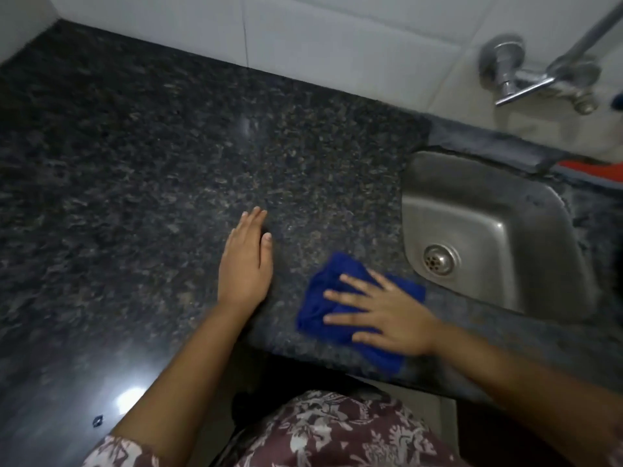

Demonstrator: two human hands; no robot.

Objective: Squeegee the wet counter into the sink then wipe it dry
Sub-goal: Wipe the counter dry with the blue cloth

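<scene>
- Fingers (347,298) of the right hand (394,315) are straight and spread wide, pressing flat on a blue cloth (337,267).
- Fingers (251,227) of the left hand (246,264) lie straight and close together, palm down on the bare desk (151,163), holding nothing.
- Crumpled, the cloth sits near the desk's front edge, apart from the left hand and just beside the sink (499,217).
- At the right, the steel sink has 1 drain (438,259); a metal tap (526,79) juts from the white tiled wall (337,28) beyond.
</scene>
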